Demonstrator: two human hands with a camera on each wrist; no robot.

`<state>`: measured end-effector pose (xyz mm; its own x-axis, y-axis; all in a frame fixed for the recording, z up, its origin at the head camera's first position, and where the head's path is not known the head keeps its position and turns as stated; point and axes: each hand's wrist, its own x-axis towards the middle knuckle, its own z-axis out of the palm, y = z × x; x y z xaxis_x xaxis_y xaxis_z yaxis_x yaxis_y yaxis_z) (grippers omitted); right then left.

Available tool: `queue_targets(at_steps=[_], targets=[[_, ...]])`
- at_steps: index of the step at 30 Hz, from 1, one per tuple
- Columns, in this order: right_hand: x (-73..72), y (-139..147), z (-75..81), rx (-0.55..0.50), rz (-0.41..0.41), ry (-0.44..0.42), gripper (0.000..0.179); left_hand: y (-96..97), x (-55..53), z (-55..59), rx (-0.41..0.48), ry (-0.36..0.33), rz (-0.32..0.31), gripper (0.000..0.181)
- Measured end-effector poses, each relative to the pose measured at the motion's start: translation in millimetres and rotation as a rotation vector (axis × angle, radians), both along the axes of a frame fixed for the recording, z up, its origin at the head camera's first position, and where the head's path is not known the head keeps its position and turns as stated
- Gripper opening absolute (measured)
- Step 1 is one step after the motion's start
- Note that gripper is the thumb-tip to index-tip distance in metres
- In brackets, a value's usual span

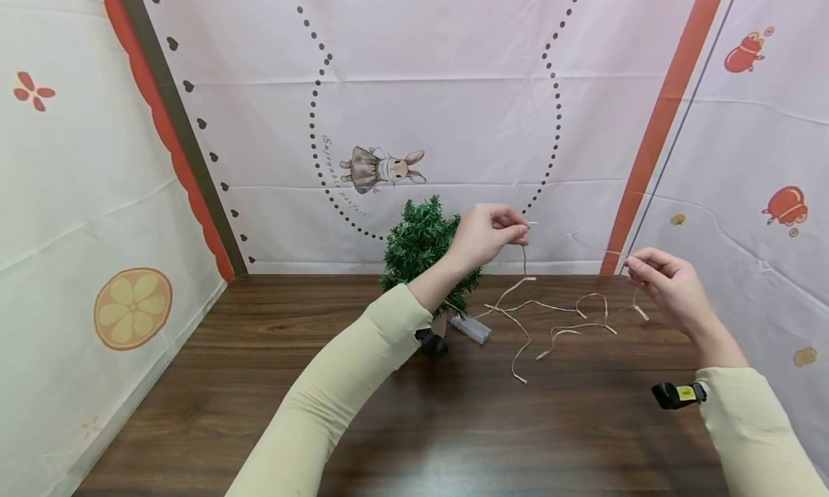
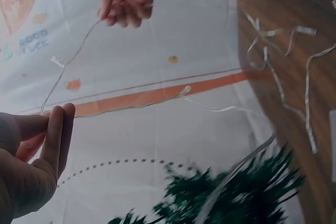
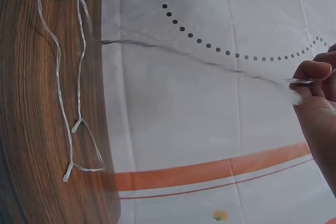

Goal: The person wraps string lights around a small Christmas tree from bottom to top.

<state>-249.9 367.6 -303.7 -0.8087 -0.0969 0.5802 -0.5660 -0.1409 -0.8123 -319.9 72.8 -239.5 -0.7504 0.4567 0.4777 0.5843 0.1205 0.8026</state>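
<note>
A string of fairy lights (image 1: pixel 518 344) on thin pale wire trails over the wooden table, several small bulbs along it. In the head view my left hand (image 1: pixel 490 231) pinches the wire between thumb and fingertips, raised beside a small artificial green tree (image 1: pixel 417 242). Farther right, my right hand (image 1: pixel 670 285) pinches another stretch of wire above the table. Between the hands the wire dips in the left wrist view, with a bulb (image 2: pixel 58 62) on it. From the right hand (image 3: pixel 317 111), wire runs down toward the tabletop. A translucent grey box (image 1: pixel 471 329) sits by the tree.
Loose loops of wire lie on the dark wooden table (image 1: pixel 272 382), right of the tree. A printed cloth (image 1: pixel 453 123) hangs behind the table and at both sides. Black straps with cameras sit on both wrists.
</note>
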Motion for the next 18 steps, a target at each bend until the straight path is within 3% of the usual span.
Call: queue_targets(at_steps=[7, 13, 18], targets=[[-1.5, 6, 1.3, -0.063, 0.045, -0.048, 0.023, -14.7, -10.5, 22.1, -0.103, -0.017, 0.031, 0.012], [-5.5, 5, 4.1, -0.033, 0.021, -0.041, 0.022, -26.3, -18.1, 34.2, -0.187, 0.038, 0.068, 0.009], [-9.4, 2, 6.6, -0.009, 0.037, -0.039, 0.022, -35.1, -23.3, 41.4, -0.18, 0.073, 0.083, 0.007]])
